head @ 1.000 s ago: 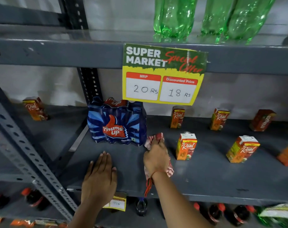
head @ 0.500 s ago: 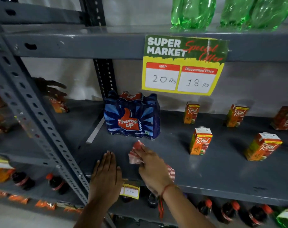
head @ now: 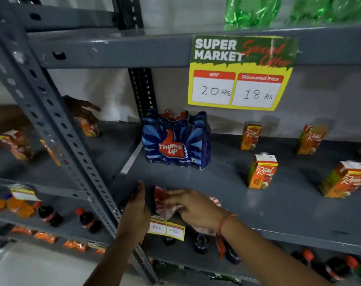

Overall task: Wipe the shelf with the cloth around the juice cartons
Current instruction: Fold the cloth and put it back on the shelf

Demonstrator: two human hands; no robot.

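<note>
Since a moment ago my right hand [head: 198,211] dragged the cloth [head: 165,201] to the shelf [head: 289,205] front, grip clamped on it; juice cartons [head: 262,172] lie at two o'clock.

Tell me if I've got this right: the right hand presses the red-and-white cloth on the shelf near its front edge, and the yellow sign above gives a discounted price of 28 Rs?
Not quite. The head view shows the sign giving a discounted price of 18 Rs, beside an MRP of 20 Rs. The rest holds: the right hand presses the red-and-white cloth on the shelf near its front edge.
</note>
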